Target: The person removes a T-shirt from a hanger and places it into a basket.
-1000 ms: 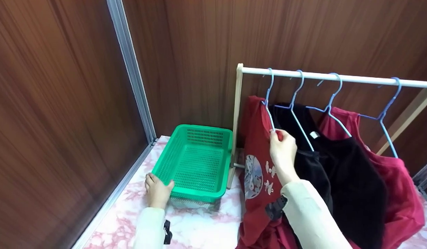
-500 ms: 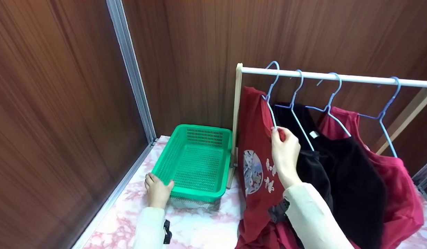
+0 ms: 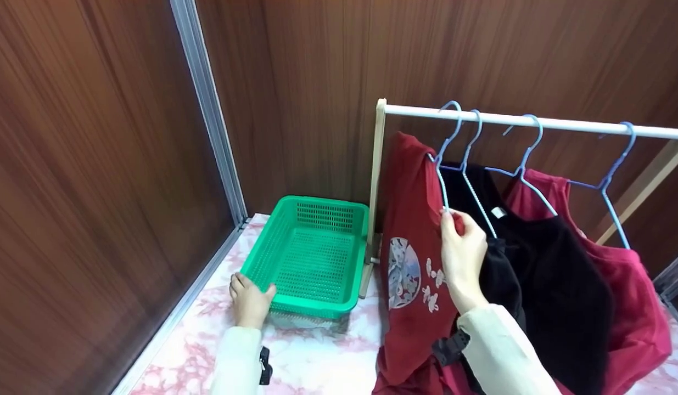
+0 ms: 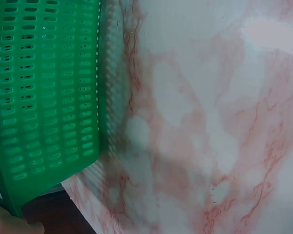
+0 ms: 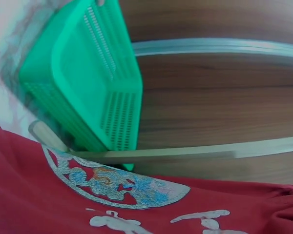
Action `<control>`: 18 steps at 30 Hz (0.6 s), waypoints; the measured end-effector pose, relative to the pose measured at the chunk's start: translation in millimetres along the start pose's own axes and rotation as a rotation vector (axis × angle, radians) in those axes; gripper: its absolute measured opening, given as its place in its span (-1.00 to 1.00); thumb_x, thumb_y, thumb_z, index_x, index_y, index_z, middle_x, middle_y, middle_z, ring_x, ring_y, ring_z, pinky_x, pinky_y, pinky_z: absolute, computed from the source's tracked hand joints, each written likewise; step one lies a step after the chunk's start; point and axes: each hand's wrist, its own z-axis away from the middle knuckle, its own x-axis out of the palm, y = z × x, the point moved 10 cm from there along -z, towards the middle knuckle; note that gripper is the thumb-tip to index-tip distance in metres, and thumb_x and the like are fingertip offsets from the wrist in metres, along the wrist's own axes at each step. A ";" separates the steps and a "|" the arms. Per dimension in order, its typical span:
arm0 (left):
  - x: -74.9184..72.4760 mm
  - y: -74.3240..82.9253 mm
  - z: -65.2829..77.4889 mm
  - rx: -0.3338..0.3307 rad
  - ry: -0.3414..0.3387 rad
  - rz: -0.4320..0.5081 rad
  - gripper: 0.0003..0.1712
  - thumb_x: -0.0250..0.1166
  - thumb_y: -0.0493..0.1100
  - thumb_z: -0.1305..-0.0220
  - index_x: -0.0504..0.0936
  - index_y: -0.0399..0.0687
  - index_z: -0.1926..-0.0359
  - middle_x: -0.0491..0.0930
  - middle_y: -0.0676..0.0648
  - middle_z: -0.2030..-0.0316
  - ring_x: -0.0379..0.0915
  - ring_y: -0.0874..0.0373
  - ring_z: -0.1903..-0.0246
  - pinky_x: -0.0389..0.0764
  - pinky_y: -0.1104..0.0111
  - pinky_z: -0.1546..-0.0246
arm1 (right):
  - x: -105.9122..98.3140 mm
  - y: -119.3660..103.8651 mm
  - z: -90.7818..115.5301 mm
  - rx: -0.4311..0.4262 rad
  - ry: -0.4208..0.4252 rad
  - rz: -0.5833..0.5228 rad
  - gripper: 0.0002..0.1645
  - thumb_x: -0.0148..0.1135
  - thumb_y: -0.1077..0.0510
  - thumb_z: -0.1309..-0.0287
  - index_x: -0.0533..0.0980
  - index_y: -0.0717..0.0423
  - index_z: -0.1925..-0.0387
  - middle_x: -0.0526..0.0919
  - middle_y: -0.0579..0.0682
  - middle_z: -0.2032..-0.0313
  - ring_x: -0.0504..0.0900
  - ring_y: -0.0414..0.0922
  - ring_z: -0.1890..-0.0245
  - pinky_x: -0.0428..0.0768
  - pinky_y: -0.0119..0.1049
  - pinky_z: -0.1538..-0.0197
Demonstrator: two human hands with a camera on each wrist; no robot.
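My right hand (image 3: 463,258) pinches the lower arm of a blue wire clothes hanger (image 3: 442,181), with red cloth between its fingers. The hanger carries a red garment (image 3: 410,219) with a round embroidered patch and white floral shapes. Its hook overlaps the white rod (image 3: 514,119), its top standing above the rod. The right wrist view shows the garment's patch (image 5: 112,185) up close. At the front left corner of a green plastic basket (image 3: 317,306), my left hand (image 3: 252,302) grips the rim. Nothing lies in the basket. The left wrist view shows its slotted side (image 4: 49,97).
Farther right on the rod hang black garments (image 3: 564,274) and a pinkish-red sleeveless garment (image 3: 640,285), each on a blue hanger. The rack's wooden left post (image 3: 375,181) stands beside the basket. Brown wood-grain panels (image 3: 295,82) rise behind the pink-marbled surface (image 3: 311,356).
The held hanger's hook has risen off the rod's top and shifted right, close to the neighbouring hanger. The red garment has lifted with it. My left hand and the basket stay put.
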 end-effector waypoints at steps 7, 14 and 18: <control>2.9 -0.7 0.1 0.006 -0.013 -0.001 0.06 0.27 -0.04 -0.12 -0.10 -0.73 -0.30 -0.02 -0.62 -0.30 -0.07 -0.46 -0.33 0.05 -0.07 -0.38 | -6.0 15.1 16.4 -0.033 0.001 -0.015 -0.73 0.12 0.09 -0.23 0.64 0.16 0.20 0.38 -0.39 0.66 0.36 -0.41 0.56 0.33 -0.55 0.35; 3.0 0.3 1.0 0.004 -0.030 -0.005 0.05 0.26 -0.03 -0.14 -0.11 -0.72 -0.30 -0.04 -0.62 -0.31 -0.08 -0.46 -0.34 0.03 -0.06 -0.39 | -13.5 31.5 36.3 -0.050 -0.025 -0.070 -0.76 0.13 0.14 -0.24 0.65 0.17 0.19 0.41 -0.42 0.64 0.38 -0.43 0.55 0.36 -0.59 0.39; 1.8 0.8 0.6 0.003 -0.030 -0.006 0.05 0.25 -0.03 -0.15 -0.10 -0.71 -0.31 -0.04 -0.60 -0.32 -0.07 -0.45 -0.34 0.05 -0.05 -0.39 | -17.3 47.4 46.6 -0.039 -0.038 -0.085 -0.77 0.14 0.15 -0.24 0.64 0.17 0.20 0.44 -0.39 0.62 0.39 -0.43 0.55 0.38 -0.60 0.40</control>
